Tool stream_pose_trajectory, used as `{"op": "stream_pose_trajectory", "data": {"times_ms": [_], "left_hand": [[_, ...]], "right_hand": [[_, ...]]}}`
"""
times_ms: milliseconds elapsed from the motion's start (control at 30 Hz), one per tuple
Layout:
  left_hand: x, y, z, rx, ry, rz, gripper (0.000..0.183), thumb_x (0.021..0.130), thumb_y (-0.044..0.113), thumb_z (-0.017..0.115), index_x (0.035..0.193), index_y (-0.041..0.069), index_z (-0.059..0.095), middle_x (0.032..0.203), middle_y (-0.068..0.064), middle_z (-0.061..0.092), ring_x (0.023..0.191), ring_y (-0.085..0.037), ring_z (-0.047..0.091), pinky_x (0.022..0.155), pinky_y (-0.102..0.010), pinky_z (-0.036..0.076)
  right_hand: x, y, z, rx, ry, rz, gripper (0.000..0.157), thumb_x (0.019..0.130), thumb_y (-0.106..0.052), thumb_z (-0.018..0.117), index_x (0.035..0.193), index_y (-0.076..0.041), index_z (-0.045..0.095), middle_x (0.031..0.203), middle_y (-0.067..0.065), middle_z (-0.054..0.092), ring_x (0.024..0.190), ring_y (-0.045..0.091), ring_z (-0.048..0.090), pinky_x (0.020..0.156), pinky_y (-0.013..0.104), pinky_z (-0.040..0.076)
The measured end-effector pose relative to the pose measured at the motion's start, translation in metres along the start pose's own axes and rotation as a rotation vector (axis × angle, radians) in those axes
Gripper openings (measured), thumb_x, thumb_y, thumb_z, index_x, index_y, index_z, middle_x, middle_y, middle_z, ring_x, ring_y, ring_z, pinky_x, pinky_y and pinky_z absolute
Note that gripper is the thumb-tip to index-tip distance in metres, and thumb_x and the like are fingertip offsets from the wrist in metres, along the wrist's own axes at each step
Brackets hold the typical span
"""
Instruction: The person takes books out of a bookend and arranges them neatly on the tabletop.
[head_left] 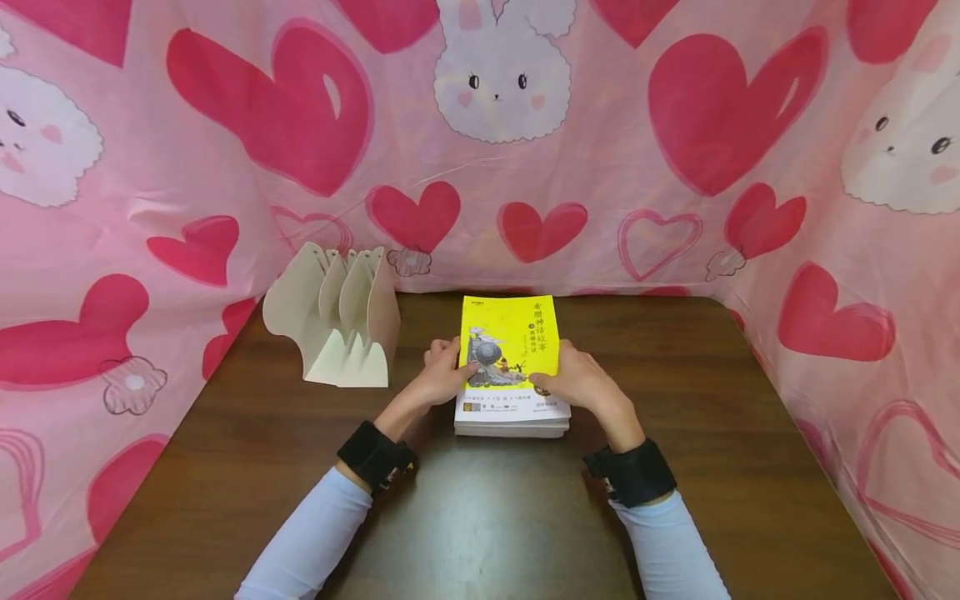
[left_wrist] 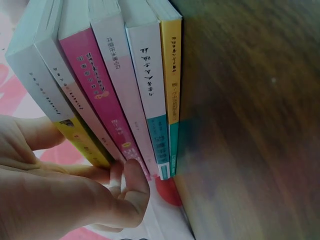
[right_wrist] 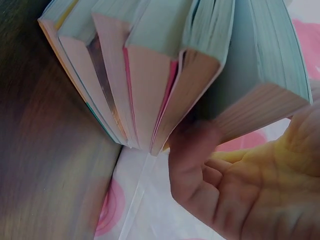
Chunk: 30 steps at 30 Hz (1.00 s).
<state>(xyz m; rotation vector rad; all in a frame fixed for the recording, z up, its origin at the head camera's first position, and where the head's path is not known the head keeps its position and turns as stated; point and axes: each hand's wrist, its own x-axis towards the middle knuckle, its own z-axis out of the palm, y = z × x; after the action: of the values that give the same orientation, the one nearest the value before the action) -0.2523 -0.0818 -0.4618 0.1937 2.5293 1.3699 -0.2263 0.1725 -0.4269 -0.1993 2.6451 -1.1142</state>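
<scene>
A stack of paperback books (head_left: 512, 432) lies on the table, topped by a yellow-and-white book (head_left: 506, 333). My left hand (head_left: 437, 375) holds this top book at its left side, thumb over the cover. In the left wrist view, fingers (left_wrist: 135, 192) bend beside the spines of the stacked books, which include a pink book (left_wrist: 95, 82). My right hand (head_left: 588, 382) grips the top book's right side, thumb on the cover. The right wrist view has a finger (right_wrist: 192, 150) in a gap beneath the top book (right_wrist: 265, 110), whose page edges tilt away from the books below.
A cream file rack (head_left: 341, 325) with several upright dividers stands left of the stack, near the table's back left. The brown wooden table (head_left: 480, 517) meets a pink heart-patterned cloth (head_left: 615, 167) at its back and sides.
</scene>
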Motion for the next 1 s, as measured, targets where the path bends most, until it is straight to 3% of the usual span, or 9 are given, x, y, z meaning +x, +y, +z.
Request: {"op": "stream_pose_trajectory", "data": {"times_ms": [100,333,667,1000], "left_hand": [[0.0004,0.0021,-0.0004,-0.002,-0.001,-0.013,0.066,0.105,0.021,0.064,0.162,0.003,0.036,0.151,-0.023,0.032,0.137,-0.04,0.024,0.11,-0.059,0.03],[0.002,0.0032,-0.0006,0.007,-0.018,-0.044,0.068,0.106,0.023,0.062,0.164,0.004,0.033,0.159,-0.023,0.028,0.141,-0.04,0.022,0.114,-0.061,0.029],[0.0011,-0.001,-0.0005,0.003,-0.041,-0.043,0.07,0.107,0.023,0.06,0.165,0.002,0.028,0.16,-0.024,0.026,0.141,-0.04,0.022,0.114,-0.062,0.028],[0.0006,-0.0004,0.0001,0.007,-0.038,-0.046,0.073,0.107,0.023,0.06,0.166,-0.001,0.022,0.159,-0.024,0.025,0.141,-0.04,0.023,0.115,-0.061,0.03]], "right_hand": [[-0.0002,-0.0008,-0.0009,-0.001,0.007,-0.009,0.061,0.094,-0.023,0.079,0.146,-0.009,0.05,0.11,0.008,0.065,0.087,0.027,0.063,0.079,0.041,0.054],[-0.0007,0.0005,-0.0018,-0.046,0.012,-0.01,0.056,0.094,-0.026,0.079,0.143,-0.008,0.058,0.109,0.007,0.064,0.104,0.029,0.048,0.09,0.046,0.045],[-0.0012,0.0032,-0.0016,-0.06,-0.046,-0.005,0.054,0.098,-0.031,0.075,0.141,-0.006,0.055,0.104,0.007,0.062,0.097,0.028,0.056,0.083,0.043,0.049],[-0.0015,0.0014,-0.0022,-0.114,-0.05,0.026,0.051,0.098,-0.032,0.074,0.138,-0.004,0.059,0.105,0.008,0.058,0.105,0.029,0.051,0.084,0.045,0.047]]}}
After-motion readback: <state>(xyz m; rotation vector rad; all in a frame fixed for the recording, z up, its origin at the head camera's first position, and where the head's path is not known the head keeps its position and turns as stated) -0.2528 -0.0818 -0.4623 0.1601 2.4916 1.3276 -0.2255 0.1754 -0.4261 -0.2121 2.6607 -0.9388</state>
